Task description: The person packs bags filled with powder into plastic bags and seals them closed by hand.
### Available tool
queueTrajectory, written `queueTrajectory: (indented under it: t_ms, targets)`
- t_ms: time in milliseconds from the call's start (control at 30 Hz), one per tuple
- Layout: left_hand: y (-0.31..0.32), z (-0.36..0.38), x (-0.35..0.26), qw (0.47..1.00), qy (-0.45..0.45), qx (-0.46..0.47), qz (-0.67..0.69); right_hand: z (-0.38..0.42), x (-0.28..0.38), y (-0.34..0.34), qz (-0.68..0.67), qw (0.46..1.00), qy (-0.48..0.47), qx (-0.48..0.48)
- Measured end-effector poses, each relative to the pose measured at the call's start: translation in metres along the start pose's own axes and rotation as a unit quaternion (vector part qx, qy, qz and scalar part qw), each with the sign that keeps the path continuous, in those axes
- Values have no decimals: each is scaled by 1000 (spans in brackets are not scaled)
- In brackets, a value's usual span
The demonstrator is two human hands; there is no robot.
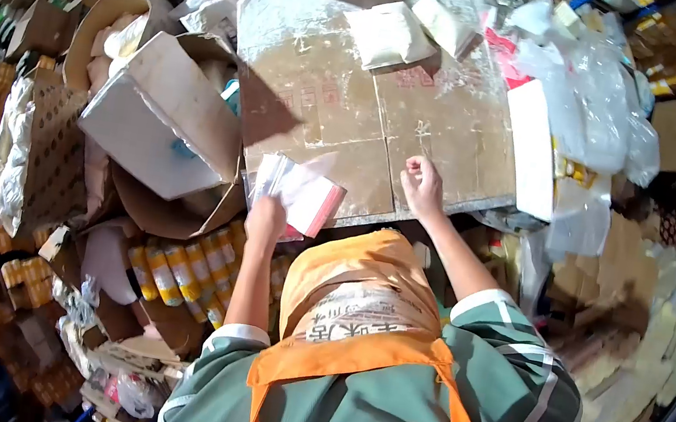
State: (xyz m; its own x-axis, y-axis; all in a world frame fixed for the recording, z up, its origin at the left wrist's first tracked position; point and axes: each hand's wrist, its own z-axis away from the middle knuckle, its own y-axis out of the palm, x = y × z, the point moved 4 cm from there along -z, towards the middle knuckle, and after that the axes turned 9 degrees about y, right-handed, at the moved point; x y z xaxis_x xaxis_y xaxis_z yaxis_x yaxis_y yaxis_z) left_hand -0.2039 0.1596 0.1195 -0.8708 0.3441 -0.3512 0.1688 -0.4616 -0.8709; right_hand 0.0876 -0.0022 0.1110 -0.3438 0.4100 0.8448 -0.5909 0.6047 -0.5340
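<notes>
My left hand (266,219) is closed on the near edge of a flat stack of clear plastic bags (297,192) with a red stripe along one side. The stack lies at the near left part of the cardboard-covered table (317,119). Over the table's near edge, to the right of the bags, my right hand (422,187) has its fingers curled; whether anything small is between them is hidden. Two filled pale packets, one larger (390,35) and one smaller (443,24), rest at the far side of the table.
A white foam box (163,117) leans in a round cardboard container at the left. At the table's right edge stands a white panel (531,149), beside heaped clear plastic bags (594,101). Yellow-labelled packages (178,270) lie below the table at the left.
</notes>
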Motion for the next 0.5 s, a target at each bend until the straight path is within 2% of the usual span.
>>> queueTrajectory:
  t_ms: [33,67,100,133,167,233,267,300,333,367,400,433,467,500]
  targets:
    - [4,2,14,989,-61,130,17,-22,-23,7,17,999,28,14]
    - [-15,15,0,969,-148,168,108,-50,-49,15,33,998,53,23]
    - [-12,22,-5,986,51,108,-116,-80,-84,28,64,994,84,38]
    - [-1,31,9,994,-31,75,-69,-112,-112,40,96,991,86,33]
    - [13,40,24,987,-69,116,-82,-146,-133,52,129,987,91,30]
    - [14,61,17,981,-165,97,-39,-221,-152,66,113,990,80,-20]
    - [23,74,14,980,-166,111,-13,-258,-159,74,125,986,29,-109]
    - [34,92,12,978,-167,124,12,-287,-142,72,83,989,85,-91]
    - [56,112,17,978,-54,122,-161,-320,-156,85,141,981,64,-115]
    - [82,141,42,969,-234,65,36,-344,-161,97,161,979,49,-116]
    - [72,145,13,972,-180,151,-22,-366,-159,107,179,976,33,-118]
    - [70,152,-2,965,-225,124,47,-386,-163,119,176,977,68,-96]
    - [53,143,-34,931,-305,176,91,-401,-166,132,172,977,101,-74]
    - [49,141,-52,929,-312,172,97,-410,-167,141,231,962,111,-92]
